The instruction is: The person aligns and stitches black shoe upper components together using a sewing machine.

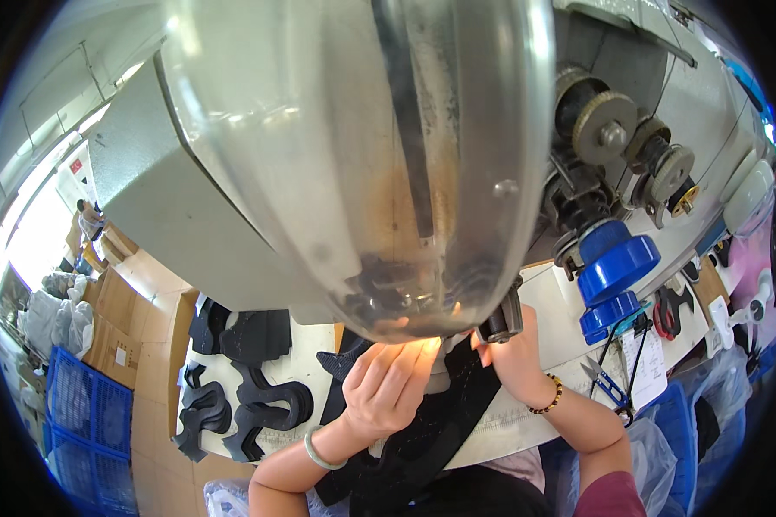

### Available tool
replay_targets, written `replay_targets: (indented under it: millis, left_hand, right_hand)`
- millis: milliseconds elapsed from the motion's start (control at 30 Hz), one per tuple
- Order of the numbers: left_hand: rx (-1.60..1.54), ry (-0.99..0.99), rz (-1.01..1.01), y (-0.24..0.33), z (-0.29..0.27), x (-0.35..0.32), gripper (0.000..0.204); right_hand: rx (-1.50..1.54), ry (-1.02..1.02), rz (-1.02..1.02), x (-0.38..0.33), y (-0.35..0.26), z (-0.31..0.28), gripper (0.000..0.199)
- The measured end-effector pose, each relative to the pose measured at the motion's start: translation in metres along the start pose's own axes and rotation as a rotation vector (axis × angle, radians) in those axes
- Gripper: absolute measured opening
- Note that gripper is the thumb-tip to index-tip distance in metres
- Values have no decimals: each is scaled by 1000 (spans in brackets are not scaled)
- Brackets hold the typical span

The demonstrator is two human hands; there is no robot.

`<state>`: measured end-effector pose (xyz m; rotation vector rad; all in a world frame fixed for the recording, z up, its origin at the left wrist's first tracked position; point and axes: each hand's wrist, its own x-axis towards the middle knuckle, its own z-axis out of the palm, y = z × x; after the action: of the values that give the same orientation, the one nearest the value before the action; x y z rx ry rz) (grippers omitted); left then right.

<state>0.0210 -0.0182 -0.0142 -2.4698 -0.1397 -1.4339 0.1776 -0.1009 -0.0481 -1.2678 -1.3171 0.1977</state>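
Note:
A sewing machine with a clear, curved guard fills the upper middle of the view. Below its head, a black fabric piece with a line of pale marks hangs over the table edge toward my lap. My left hand, a pale bangle on its wrist, is closed with fingertips together on the fabric beside a brightly lit spot. Textured dark cloth pokes out to its left. My right hand, wearing a beaded bracelet, pinches the fabric's right side; machine parts hide some of its fingers. The stitching point is hidden.
Stacks of black cut pieces lie on the white table at left. Blue snips, red-handled scissors and a paper slip lie at right. Blue crates and cardboard boxes stand on the left floor.

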Motion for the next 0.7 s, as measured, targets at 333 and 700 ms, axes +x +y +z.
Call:
replay_targets:
  millis: [333, 700]
  left_hand:
    - [-10, 100, 48, -17, 13, 2, 18]
    - [-97, 40, 89, -33, 15, -2, 19]
  right_hand:
    - [1066, 102, 291, 17, 42, -10, 25]
    - [946, 1, 314, 11, 29, -20, 28]
